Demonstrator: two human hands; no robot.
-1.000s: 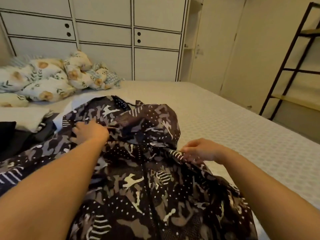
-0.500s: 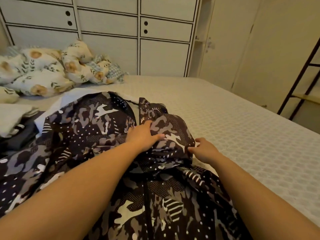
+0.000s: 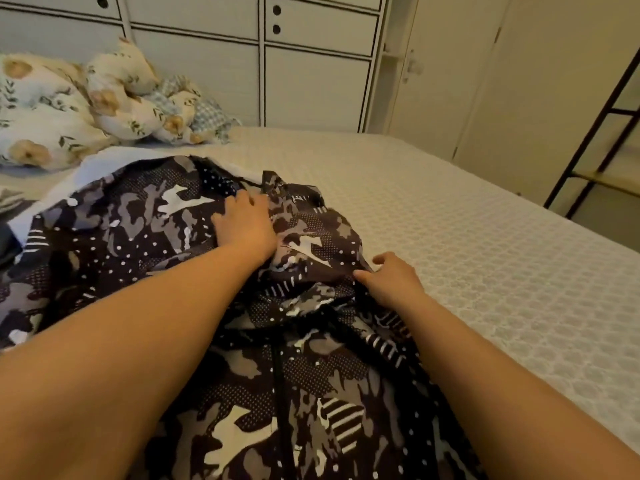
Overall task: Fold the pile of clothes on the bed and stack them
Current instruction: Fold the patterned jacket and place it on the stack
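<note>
Garment: dark camouflage-print jacket (image 3: pixel 145 237) with white dots and stripes, spread over the near-left part of the bed (image 3: pixel 485 254).
Long axis: runs from the viewer toward the far wall, following the dark zip line (image 3: pixel 280 393) down the middle of the front.
Pointing: hood (image 3: pixel 311 237) end lies farthest from the viewer; the hem end runs off the bottom edge of the view.
Hood: bunched into a raised mound at the top of the zip line, tilted slightly right.
Left hand (image 3: pixel 246 226): lies palm-down on the hood's left side, fingers fairly straight and reaching away from the viewer; grip spread, pressing cloth, nothing pinched that I can see.
Right hand (image 3: pixel 391 282): at the hood's right edge, just where the fabric meets bare bedcover; thumb and forefinger tips sit on the edge, other fingers loosely curled. Whether this grip is pinching the cloth or only touching it, I cannot tell.
Under the garment: a white sheet or cloth (image 3: pixel 114 157) shows along its far-left edge.
Bedding: floral-print quilt (image 3: pixel 52 112) heaped at the far-left of the bed, against the cabinet.
Containers: wall cabinet (image 3: pixel 311 81) with panel doors, all closed; contents not visible.
Right edge: dark metal shelf frame (image 3: pixel 588 140) standing off the bed.
</note>
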